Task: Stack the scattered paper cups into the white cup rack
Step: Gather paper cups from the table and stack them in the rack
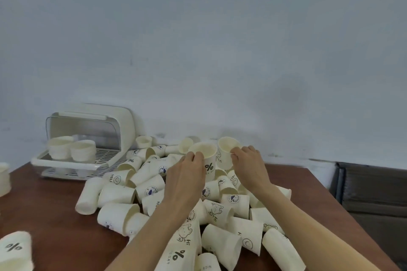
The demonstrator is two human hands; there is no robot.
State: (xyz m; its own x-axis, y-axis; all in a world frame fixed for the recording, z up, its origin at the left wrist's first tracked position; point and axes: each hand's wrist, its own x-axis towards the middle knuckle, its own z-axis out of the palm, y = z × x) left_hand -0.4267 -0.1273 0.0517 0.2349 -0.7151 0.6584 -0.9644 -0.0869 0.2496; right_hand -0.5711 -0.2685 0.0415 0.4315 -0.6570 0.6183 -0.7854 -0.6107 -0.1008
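A heap of white paper cups [123, 196] with printed logos lies scattered across the brown table [50, 222]. My left hand [187, 174] grips an upright cup marked "%" [208, 160] by its rim, above the middle of the heap. Just to its right, my right hand [248, 165] pinches the rim of a second upright cup [226, 152]. The white cup rack [88, 138] stands at the back left with its clear lid raised. Two short stacks of cups [70, 149] sit on its upper tray.
A pale wall runs behind the table. More cups sit at the left edge [4, 178] and at the front left corner [15, 248]. A dark sofa or bench [374, 193] stands beyond the table's right edge.
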